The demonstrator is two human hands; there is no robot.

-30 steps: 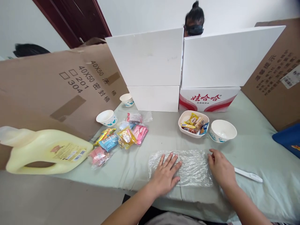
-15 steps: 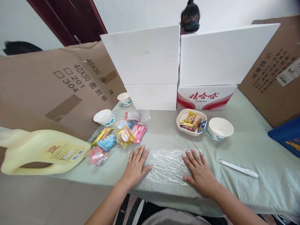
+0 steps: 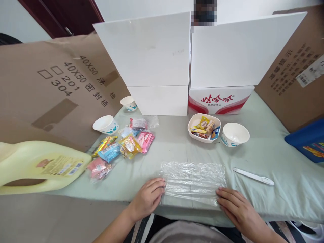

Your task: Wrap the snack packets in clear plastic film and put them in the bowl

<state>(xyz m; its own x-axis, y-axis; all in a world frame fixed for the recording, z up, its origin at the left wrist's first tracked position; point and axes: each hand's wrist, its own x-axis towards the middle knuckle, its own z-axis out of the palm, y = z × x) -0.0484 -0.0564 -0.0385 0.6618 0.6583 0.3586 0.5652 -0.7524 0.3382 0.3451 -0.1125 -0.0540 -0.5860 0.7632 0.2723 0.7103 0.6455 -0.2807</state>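
Observation:
A clear, crinkled plastic bag [image 3: 192, 179] lies flat near the front edge of the cloth-covered table. At its lower left edge my left hand [image 3: 148, 197] is closed, fingers bent together over the plastic. My right hand [image 3: 236, 209] is at the lower right edge, its fingers together and bent on the plastic; its thumb is hidden. To the left lie several wrapped snack packets [image 3: 130, 145]. Beyond the bag stands a cream dish [image 3: 191, 135] with small wrapped snacks in it. A white slim-handled tool [image 3: 253, 176] rests to the right.
A white bowl [image 3: 235, 135] stands beside the dish; two more bowls [image 3: 105, 125] are at the back left. A pale yellow jug [image 3: 50, 165] lies on the left. White boards [image 3: 152, 54] and cardboard [image 3: 37, 87] wall the table. Blue container [image 3: 308, 140] at right; a person sits behind.
Both hands have drawn back toward me from lying flat with spread fingers to closing at the bag's lower side edges. The view has tilted down slightly.

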